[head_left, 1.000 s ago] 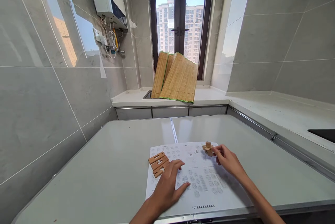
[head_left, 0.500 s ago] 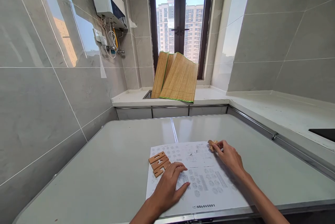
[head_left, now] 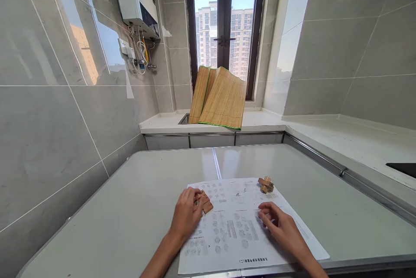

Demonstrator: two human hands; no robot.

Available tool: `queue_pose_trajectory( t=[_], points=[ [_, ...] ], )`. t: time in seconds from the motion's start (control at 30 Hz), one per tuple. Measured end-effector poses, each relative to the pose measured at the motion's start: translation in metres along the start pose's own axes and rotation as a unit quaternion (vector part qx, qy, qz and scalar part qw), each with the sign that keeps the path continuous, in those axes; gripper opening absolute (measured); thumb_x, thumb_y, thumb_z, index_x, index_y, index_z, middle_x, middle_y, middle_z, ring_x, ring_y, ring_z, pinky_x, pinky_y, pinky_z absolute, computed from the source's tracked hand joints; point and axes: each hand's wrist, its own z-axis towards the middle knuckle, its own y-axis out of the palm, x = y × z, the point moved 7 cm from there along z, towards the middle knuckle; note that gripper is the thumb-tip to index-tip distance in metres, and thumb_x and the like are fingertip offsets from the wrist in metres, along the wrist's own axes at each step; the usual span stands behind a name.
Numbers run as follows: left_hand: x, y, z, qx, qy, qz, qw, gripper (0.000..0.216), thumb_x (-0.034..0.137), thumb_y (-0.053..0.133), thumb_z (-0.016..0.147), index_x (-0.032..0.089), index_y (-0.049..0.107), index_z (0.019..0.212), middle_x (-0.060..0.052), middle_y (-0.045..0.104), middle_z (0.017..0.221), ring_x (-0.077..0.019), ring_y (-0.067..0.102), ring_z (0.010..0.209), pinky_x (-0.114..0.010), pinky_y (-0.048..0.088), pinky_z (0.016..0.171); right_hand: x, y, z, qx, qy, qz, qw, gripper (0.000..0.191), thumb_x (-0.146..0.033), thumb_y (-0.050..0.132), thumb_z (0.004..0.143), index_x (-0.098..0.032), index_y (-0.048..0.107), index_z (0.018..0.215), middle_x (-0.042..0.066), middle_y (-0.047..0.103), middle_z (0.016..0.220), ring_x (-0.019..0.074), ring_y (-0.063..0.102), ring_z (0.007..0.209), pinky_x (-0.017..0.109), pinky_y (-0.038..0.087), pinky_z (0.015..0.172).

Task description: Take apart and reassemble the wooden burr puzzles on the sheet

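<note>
My left hand [head_left: 187, 209] is over a few notched wooden puzzle pieces [head_left: 208, 207] at the left edge of a printed paper sheet [head_left: 234, 243]. Its thumb and fingers close on one of them, and the hand covers much of the group. Near the sheet's right side, my right hand [head_left: 280, 226] hovers with loosely curled fingers, thumb apart, and nothing visible between them. Beyond it, a cross-shaped wooden block puzzle [head_left: 266, 184] made of interlocked bars rests on the sheet's far right corner, touched by neither hand.
The pale folding table [head_left: 136, 208] has a seam down its middle. Behind it runs a white counter [head_left: 260, 117] with a bamboo mat [head_left: 224, 100] leaning by the window. A water heater [head_left: 134, 0] hangs on the left wall.
My right hand has let go of the cross-shaped block puzzle and drawn back toward me. My left hand has shifted left and forward onto the notched wooden pieces.
</note>
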Motion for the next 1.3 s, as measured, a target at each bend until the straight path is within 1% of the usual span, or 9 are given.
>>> queue_pose_trajectory(
  t=[0.13,0.27,0.43,0.57,0.63,0.73,0.9,1.07,1.3],
  points=[
    [-0.048,-0.008,0.012,-0.005,-0.046,0.087,0.995,0.023,0.039,0.046,0.098,0.021,0.059,0.097,-0.009,0.065,0.098,-0.0273,0.061,0.091,-0.043,0.049,0.082,-0.017,0.018,-0.007,-0.027,-0.007,0.014,1.0,0.033,-0.053,0.055,0.09,-0.023,0.064,0.099,0.003,0.069,0.081,0.0195,0.062,0.069,0.03,0.048,0.063],
    [-0.07,-0.001,0.015,-0.039,-0.054,0.132,0.989,0.032,0.049,0.049,0.095,0.021,0.058,0.082,-0.009,0.063,0.092,-0.0281,0.058,0.088,-0.042,0.047,0.081,-0.036,0.036,-0.009,-0.059,-0.03,0.005,0.998,0.028,-0.048,0.054,0.091,-0.023,0.065,0.096,0.002,0.068,0.078,0.0189,0.06,0.068,0.029,0.045,0.062],
    [-0.069,0.008,0.014,-0.068,-0.043,0.123,0.989,0.045,0.057,0.044,0.097,0.021,0.054,0.072,-0.007,0.06,0.084,-0.026,0.055,0.083,-0.039,0.045,0.077,-0.059,0.058,-0.008,-0.092,-0.061,0.005,0.994,0.02,-0.04,0.055,0.091,-0.023,0.065,0.094,0.003,0.069,0.082,0.019,0.061,0.07,0.029,0.045,0.061],
    [-0.063,0.008,0.014,-0.074,-0.032,0.071,0.994,0.046,0.055,0.038,0.1,0.022,0.055,0.074,-0.005,0.061,0.081,-0.0245,0.055,0.082,-0.035,0.042,0.073,-0.085,0.082,-0.007,-0.11,-0.11,-0.039,0.987,0.014,-0.031,0.051,0.094,-0.024,0.062,0.096,0.003,0.069,0.089,0.0203,0.063,0.077,0.031,0.048,0.068],
    [-0.061,0.006,0.014,-0.068,-0.049,0.021,0.996,0.045,0.053,0.036,0.101,0.022,0.056,0.076,-0.004,0.062,0.081,-0.0232,0.056,0.081,-0.033,0.041,0.072,-0.099,0.093,-0.004,-0.103,-0.142,-0.076,0.982,0.013,-0.025,0.049,0.093,-0.025,0.061,0.1,0.004,0.067,0.099,0.0214,0.064,0.083,0.034,0.049,0.073],
    [-0.062,0.002,0.015,-0.059,-0.099,-0.061,0.992,0.043,0.055,0.037,0.101,0.022,0.058,0.081,0.0,0.061,0.074,-0.0193,0.053,0.069,-0.029,0.039,0.066,-0.121,0.108,0.002,-0.112,-0.217,-0.104,0.964,0.026,-0.015,0.05,0.09,-0.027,0.058,0.112,0.006,0.063,0.12,0.0247,0.061,0.104,0.037,0.049,0.087],
    [-0.06,0.002,0.016,-0.036,-0.149,-0.168,0.974,0.044,0.058,0.037,0.099,0.022,0.055,0.08,0.005,0.049,0.058,-0.0156,0.045,0.058,-0.026,0.036,0.061,-0.136,0.132,0.013,-0.187,-0.295,-0.151,0.925,0.023,-0.011,0.058,0.087,-0.025,0.06,0.105,0.004,0.065,0.116,0.0262,0.055,0.11,0.039,0.047,0.093],
    [-0.058,0.008,0.015,-0.051,-0.148,-0.23,0.96,0.044,0.059,0.036,0.099,0.021,0.057,0.09,0.005,0.051,0.062,-0.0155,0.046,0.058,-0.027,0.041,0.062,-0.128,0.138,0.02,-0.219,-0.284,-0.194,0.913,0.004,-0.023,0.061,0.091,-0.022,0.061,0.095,0.007,0.063,0.107,0.0268,0.054,0.103,0.04,0.046,0.087],
    [-0.054,0.016,0.016,-0.062,-0.135,-0.292,0.945,0.046,0.06,0.037,0.098,0.021,0.056,0.11,-0.001,0.064,0.088,-0.0133,0.055,0.059,-0.026,0.047,0.058,-0.113,0.125,0.021,-0.254,-0.205,-0.133,0.936,0.012,-0.026,0.069,0.082,-0.023,0.058,0.086,0.004,0.061,0.099,0.022,0.056,0.089,0.032,0.044,0.074]
  ],
)
